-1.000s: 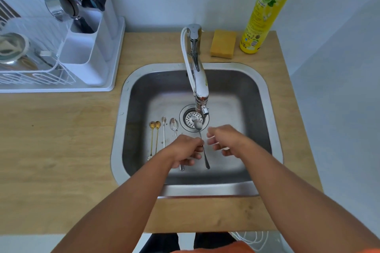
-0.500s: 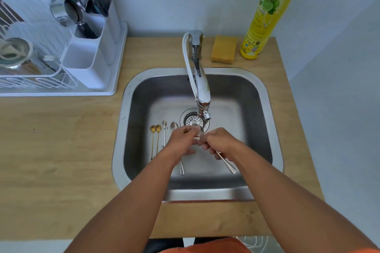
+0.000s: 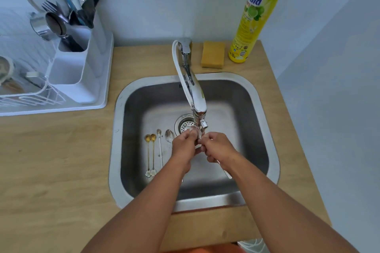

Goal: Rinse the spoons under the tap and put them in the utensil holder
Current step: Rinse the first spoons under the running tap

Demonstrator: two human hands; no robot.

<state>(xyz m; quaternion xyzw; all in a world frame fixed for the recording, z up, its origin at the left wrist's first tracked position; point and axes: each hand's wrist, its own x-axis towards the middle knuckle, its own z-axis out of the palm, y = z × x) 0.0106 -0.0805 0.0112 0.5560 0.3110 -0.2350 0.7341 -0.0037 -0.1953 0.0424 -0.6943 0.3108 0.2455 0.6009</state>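
Both hands meet under the tap (image 3: 196, 96) spout: the right hand (image 3: 218, 148) has its fingers curled round the handle of a spoon (image 3: 195, 132), and the left hand (image 3: 184, 146) pinches the bowl end, which pokes up between the two grips. My guess is the wet handle could slip through and drop beside the spoons (image 3: 159, 146) lying left of the grip; the utensil holder (image 3: 80, 72) stands well off to the upper left, so a loose hold on the carry risks a drop

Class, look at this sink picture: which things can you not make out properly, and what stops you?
- Held spoon: head view, mostly covered by left hand and right hand.
- Water flow at tap: too faint to tell.
- Dish rack: cut by the left edge, blurred.
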